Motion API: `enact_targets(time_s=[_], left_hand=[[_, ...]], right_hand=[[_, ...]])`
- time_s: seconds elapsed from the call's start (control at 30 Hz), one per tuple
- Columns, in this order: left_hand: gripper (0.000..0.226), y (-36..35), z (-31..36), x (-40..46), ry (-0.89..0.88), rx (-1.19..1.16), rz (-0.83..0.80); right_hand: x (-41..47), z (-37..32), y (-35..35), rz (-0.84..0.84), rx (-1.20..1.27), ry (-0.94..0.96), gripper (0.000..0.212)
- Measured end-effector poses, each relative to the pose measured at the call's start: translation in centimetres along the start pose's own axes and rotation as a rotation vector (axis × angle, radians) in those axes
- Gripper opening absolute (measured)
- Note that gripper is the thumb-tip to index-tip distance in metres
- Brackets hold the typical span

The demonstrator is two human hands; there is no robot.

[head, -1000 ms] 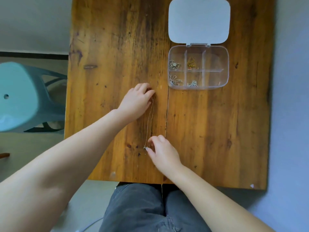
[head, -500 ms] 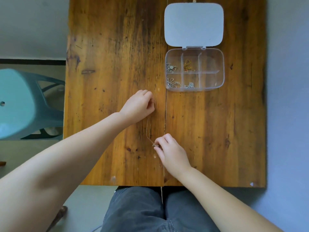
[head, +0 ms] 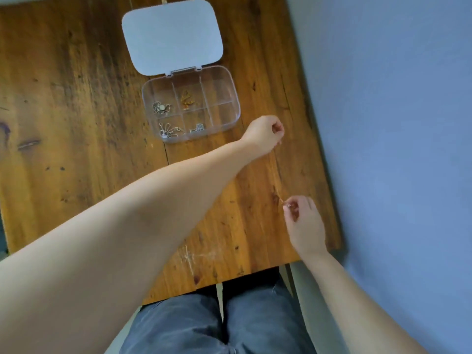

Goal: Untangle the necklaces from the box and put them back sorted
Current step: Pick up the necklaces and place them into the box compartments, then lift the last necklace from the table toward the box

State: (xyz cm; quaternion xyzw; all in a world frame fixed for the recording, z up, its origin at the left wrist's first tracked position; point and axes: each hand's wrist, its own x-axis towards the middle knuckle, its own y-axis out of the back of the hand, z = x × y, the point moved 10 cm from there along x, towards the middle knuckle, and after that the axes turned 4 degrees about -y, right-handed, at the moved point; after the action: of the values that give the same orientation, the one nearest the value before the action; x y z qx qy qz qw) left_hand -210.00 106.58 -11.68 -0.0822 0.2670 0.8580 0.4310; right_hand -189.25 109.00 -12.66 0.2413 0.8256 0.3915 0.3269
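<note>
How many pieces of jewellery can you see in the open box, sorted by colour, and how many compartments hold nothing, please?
Silver-coloured pieces: 3 (far-left compartment, near-left, near-middle)
Gold-coloured pieces: 1 (far-middle compartment)
Total pieces in the box: 4
Compartments with nothing visible: 2 (far-right, near-right)

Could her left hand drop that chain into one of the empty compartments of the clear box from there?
Probably yes. The left hand is beside the clear plastic compartment box, whose white lid lies open. But the right hand pinches the thin chain's other end.
</note>
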Motion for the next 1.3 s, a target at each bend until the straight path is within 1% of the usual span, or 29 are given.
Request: enact_targets(time_s=[0.13,0.2,0.23,0.3,0.37,0.43,0.53,0.57,0.63,0.67,0.7,0.73,0.77,0.8,0.83,0.87,0.9,0.93,1.03,1.13,1.2,1.3], left_hand=[[0.011,-1.7,-0.6,1.8,-0.009,0.175,-0.034],[0.013,-1.6,-0.6,2.1,-0.031,0.232,-0.041],[0.014,-1.4,-0.5,2.1,-0.048,0.25,-0.039],[0.018,-0.4,0.1,1.8,-0.103,0.284,-0.034],[0.02,1.9,1.0,1.1,-0.169,0.302,0.006],[0.019,6.4,1.6,-0.1,-0.203,0.277,0.132],[0.017,15.3,0.5,-2.8,-0.185,0.271,0.42],[0.016,18.4,-0.7,-3.8,-0.143,0.242,0.523],[0.018,24.4,-4.1,-5.8,-0.002,0.178,0.749],[0.024,26.9,-6.1,-6.6,0.091,0.152,0.855],[0.031,28.7,-8.3,-7.0,0.202,0.112,0.918],[0.041,29.9,-10.8,-7.0,0.332,0.046,0.923],[0.049,30.1,-13.1,-6.5,0.454,-0.064,0.873],[0.054,29.5,-14.9,-5.6,0.532,-0.206,0.796],[0.053,28.6,-15.9,-4.4,0.553,-0.353,0.713],[0.047,27.9,-16.0,-3.3,0.529,-0.456,0.65],[0.04,27.7,-15.6,-2.4,0.482,-0.497,0.615],[0.033,27.8,-15.0,-1.8,0.425,-0.49,0.602],[0.019,28.9,-12.5,-1.3,0.244,-0.381,0.612],[0.018,29.4,-9.7,-2.6,0.062,-0.181,0.598],[0.021,28.7,-8.1,-4.4,-0.063,-0.007,0.564],[0.04,25.6,-7.3,-6.9,-0.219,0.267,0.433]], right_hand=[[0.4,0.3,-0.7,0.004,-0.114,0.042,0.005],[0.4,0.4,-0.9,-0.01,-0.136,0.057,0.009],[0.6,0.5,-0.9,-0.019,-0.122,0.049,0.013],[1.3,0.3,-0.4,-0.04,-0.016,0.01,0.02],[3.0,-1.0,0.7,-0.032,0.098,0.003,0.021],[6.0,-3.8,1.5,-0.02,0.157,0.03,0.019],[11.6,-10.2,1.8,-0.03,0.197,0.116,0.018],[13.6,-12.6,1.7,-0.034,0.218,0.141,0.018],[17.4,-17.1,1.0,-0.048,0.274,0.166,0.02],[19.4,-19.2,0.3,-0.071,0.31,0.162,0.024],[21.1,-20.8,-0.5,-0.112,0.359,0.133,0.03],[22.7,-22.3,-1.8,-0.18,0.43,0.078,0.037],[24.0,-23.6,-3.3,-0.267,0.524,0.006,0.043],[24.8,-24.7,-4.6,-0.35,0.623,-0.06,0.046],[25.4,-25.6,-5.6,-0.416,0.701,-0.099,0.047],[25.7,-26.3,-6.1,-0.454,0.737,-0.1,0.044],[26.0,-26.9,-6.1,-0.459,0.735,-0.074,0.038],[26.2,-27.0,-5.8,-0.435,0.723,-0.041,0.034],[25.8,-26.2,-3.6,-0.349,0.702,0.03,0.025],[23.8,-25.6,-0.4,-0.276,0.622,0.185,0.019],[21.4,-25.1,1.2,-0.241,0.505,0.341,0.021],[17.9,-23.3,0.5,-0.253,0.244,0.491,0.031]])
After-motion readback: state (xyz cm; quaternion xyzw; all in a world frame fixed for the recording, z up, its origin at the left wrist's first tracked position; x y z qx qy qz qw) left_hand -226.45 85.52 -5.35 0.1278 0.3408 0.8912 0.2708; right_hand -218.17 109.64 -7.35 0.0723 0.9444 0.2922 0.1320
